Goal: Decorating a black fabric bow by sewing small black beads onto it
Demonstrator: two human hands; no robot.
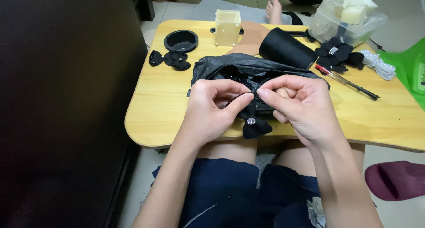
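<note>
My left hand (211,107) and my right hand (297,105) meet over the near edge of a small wooden table (155,99). Between their fingertips they pinch a thin black elastic band (248,94). A black fabric bow (253,124) with a small rhinestone centre hangs just below the fingers, touching both hands. Behind the hands lies an open black plastic bag (248,65) with more black beaded pieces inside, partly hidden by my fingers.
On the table stand a black roll (285,48), a cream plastic box (227,28), a black round lid (181,40), a black beaded bow (169,59), black fabric flowers (336,54), a pen (345,81) and a clear container (347,17). A dark cabinet (62,99) fills the left. A maroon slipper (395,179) lies right.
</note>
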